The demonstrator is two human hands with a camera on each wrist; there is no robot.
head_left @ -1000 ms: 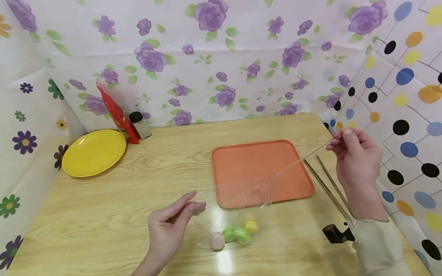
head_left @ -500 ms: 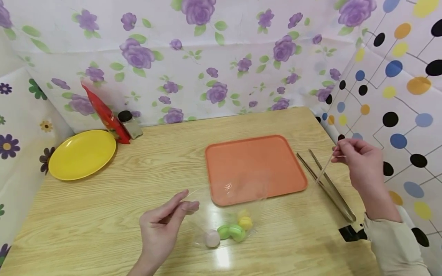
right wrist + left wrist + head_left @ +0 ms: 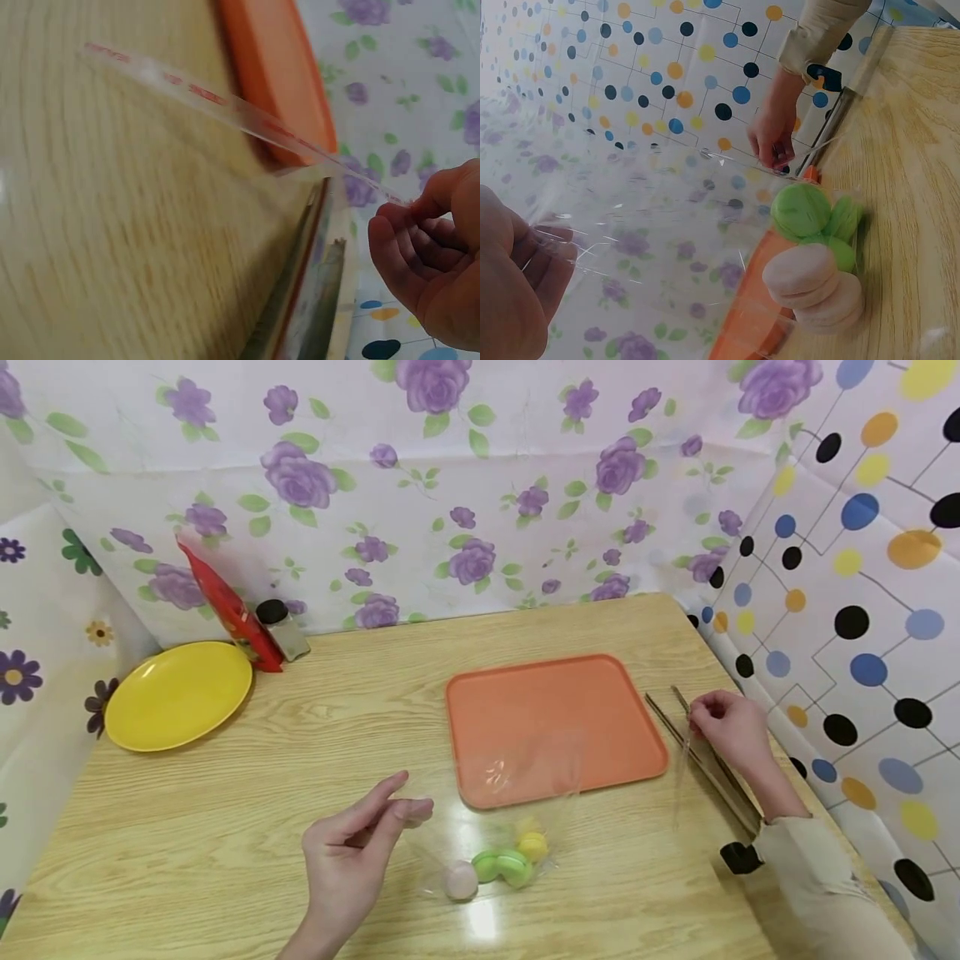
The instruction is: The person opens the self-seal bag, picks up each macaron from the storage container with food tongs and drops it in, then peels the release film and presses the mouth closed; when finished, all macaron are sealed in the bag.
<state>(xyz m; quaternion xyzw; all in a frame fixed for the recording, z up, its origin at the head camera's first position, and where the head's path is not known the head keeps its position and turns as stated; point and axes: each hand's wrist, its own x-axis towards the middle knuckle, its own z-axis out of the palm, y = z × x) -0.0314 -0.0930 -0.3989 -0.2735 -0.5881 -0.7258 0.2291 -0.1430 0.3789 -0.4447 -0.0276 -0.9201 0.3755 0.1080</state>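
Note:
My left hand [image 3: 345, 860] pinches the edge of a clear plastic bag [image 3: 667, 202] between thumb and fingers. Macarons lie at the bag's bottom: green ones [image 3: 801, 211], pale pink ones [image 3: 802, 274], and yellow [image 3: 532, 846] in the head view. The bag's upper part overlaps the front of the orange tray [image 3: 555, 718]. Off to the right, my right hand [image 3: 731, 731] holds a thin clear peel-off strip [image 3: 202, 94] with red lettering by one end, between thumb and forefinger. The strip dangles above the table, apart from the bag.
Metal tongs [image 3: 708, 781] lie right of the tray, under my right hand and forearm. At the back left stand a yellow plate [image 3: 180, 693], a red packet [image 3: 232, 610] and a black-capped jar [image 3: 283, 631]. Patterned cloth walls border the wooden table [image 3: 337, 718].
The strip, earlier stretched from the bag to my right hand, has come away. My right hand first moved out rightward, then lowered over the tongs. The left hand keeps its pinch.

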